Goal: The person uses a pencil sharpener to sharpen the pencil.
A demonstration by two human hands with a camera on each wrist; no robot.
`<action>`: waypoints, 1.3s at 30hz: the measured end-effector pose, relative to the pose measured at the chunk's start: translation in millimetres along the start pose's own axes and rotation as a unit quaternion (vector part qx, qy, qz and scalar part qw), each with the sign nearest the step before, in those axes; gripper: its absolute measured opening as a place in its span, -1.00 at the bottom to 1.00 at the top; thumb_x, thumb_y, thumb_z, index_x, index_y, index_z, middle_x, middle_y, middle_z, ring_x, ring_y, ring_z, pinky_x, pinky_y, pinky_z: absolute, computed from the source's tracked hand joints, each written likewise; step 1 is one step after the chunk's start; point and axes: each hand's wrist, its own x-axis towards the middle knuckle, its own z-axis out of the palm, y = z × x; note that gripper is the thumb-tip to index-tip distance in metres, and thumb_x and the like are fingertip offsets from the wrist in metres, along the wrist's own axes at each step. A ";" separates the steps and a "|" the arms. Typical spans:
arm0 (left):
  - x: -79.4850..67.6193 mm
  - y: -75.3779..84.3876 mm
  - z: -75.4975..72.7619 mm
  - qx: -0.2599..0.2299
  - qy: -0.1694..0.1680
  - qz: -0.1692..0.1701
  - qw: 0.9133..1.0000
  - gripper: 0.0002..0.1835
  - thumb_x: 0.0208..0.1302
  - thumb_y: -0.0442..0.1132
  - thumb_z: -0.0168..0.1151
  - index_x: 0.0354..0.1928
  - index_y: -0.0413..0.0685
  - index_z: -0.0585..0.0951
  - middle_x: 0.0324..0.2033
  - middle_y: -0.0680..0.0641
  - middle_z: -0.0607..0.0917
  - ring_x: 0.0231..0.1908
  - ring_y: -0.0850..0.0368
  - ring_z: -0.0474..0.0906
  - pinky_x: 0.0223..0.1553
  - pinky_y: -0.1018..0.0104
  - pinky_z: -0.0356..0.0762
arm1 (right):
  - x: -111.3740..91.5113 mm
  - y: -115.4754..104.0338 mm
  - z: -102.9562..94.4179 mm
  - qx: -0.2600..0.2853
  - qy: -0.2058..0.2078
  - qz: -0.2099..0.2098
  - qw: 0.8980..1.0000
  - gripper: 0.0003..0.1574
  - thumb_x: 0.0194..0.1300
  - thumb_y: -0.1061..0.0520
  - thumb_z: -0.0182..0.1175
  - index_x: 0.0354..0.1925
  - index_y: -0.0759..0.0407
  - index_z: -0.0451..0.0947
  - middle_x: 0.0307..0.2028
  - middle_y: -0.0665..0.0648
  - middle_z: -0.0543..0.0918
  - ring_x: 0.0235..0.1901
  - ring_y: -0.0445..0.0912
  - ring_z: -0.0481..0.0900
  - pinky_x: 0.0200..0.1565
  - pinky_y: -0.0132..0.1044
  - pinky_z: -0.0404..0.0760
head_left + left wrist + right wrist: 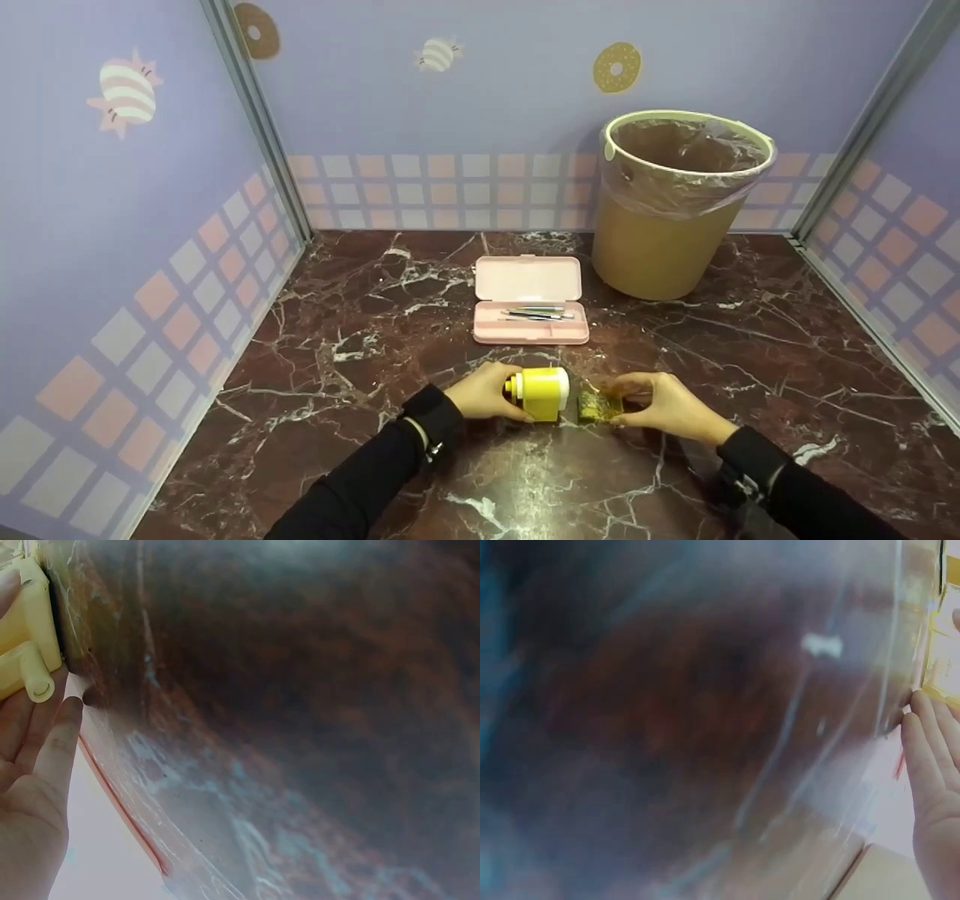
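Note:
My left hand [484,391] grips a yellow and white crank pencil sharpener [541,394] from its left side, just over the marble-patterned table. In the left wrist view the sharpener's pale yellow crank handle [34,675] shows beside the fingers. To the right, my right hand [667,405] pinches a see-through yellow shavings drawer [595,405] between thumb and fingers. A narrow gap separates the drawer from the sharpener's white end. At the edge of the right wrist view, part of the clear yellow drawer [943,664] appears by the fingertips.
Behind the hands lies an open pink pencil case [529,279] with several pencils [536,313] in its tray. A tan bin [652,247] lined with a clear bag stands at the back right. Patterned walls [450,97] close off the table's back and sides.

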 end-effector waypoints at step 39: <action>1.4 -2.1 -0.4 -0.013 0.001 0.001 1.000 -0.47 -0.09 -0.12 0.68 -0.08 -0.15 0.68 -0.19 -0.08 0.81 -0.28 0.35 0.55 -0.11 0.44 0.57 | 78.1 -132.0 -267.5 -0.117 0.342 0.134 0.923 -0.20 0.19 -0.19 0.46 0.23 0.24 0.54 -0.18 -0.20 0.77 -0.38 -0.61 0.48 -0.22 -0.68 0.45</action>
